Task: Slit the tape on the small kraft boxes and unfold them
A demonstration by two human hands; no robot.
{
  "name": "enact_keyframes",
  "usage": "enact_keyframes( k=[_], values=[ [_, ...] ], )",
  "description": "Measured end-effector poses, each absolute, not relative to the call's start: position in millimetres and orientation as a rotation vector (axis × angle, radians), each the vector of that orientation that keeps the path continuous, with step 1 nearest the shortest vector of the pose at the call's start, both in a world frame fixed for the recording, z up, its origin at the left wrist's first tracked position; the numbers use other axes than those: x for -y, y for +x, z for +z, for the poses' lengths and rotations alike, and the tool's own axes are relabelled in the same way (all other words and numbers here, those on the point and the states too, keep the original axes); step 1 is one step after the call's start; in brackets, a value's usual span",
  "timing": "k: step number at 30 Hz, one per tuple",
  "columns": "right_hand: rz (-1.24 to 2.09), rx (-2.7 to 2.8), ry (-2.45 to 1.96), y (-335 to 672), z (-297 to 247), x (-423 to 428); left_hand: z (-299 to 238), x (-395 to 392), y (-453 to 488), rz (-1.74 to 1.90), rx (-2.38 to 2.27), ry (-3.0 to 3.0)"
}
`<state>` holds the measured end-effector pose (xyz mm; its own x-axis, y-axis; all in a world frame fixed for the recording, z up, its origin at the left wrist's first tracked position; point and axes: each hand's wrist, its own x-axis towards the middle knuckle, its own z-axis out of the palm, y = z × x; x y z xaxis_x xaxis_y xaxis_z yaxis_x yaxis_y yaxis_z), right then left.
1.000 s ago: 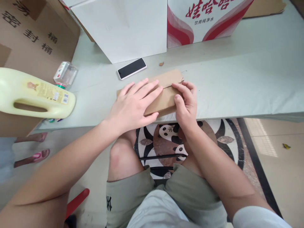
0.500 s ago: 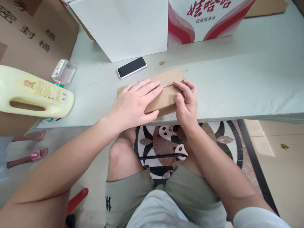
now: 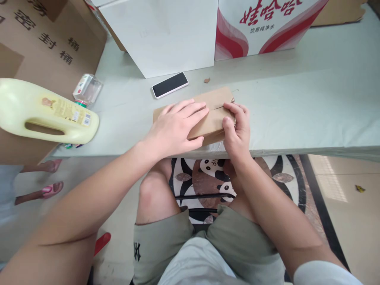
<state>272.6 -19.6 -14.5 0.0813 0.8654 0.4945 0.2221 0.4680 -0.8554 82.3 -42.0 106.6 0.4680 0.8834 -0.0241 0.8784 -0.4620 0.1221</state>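
Note:
A flat brown cardboard packet [image 3: 215, 103] lies at the near edge of the pale green table [image 3: 297, 107]. My left hand [image 3: 175, 128] rests flat on its left half, fingers stretched out and pressing down. My right hand [image 3: 237, 128] curls round the packet's right end, thumb on top and fingers bent over the far corner where a flap seam runs. A strip of clear plastic shows under the packet's near edge.
A black phone [image 3: 170, 85] lies just behind the packet. A white box [image 3: 166, 31] and a red-and-white carton [image 3: 261, 23] stand at the back. A yellow jug [image 3: 44, 114] and a small clear bottle [image 3: 87, 89] lie left, beside a big cardboard box [image 3: 44, 35]. Another person's feet [image 3: 44, 190] are on the floor at left.
Both hands stay on the packet in the same pose. The view has shifted slightly, so everything sits a little further right.

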Motion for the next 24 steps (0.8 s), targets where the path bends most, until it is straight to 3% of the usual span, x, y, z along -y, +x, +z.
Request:
enact_keyframes(
  k=[15,18,24],
  values=[
    [0.884,1.253,-0.984,271,-14,19,121,26,85,-0.214,-1.731,2.336],
    [0.937,1.165,-1.033,272,-16,16,126,18,68,-0.045,-1.743,2.287],
    [0.956,1.147,-1.102,274,-15,14,125,6,26,0.729,-1.551,1.794]
  ],
)
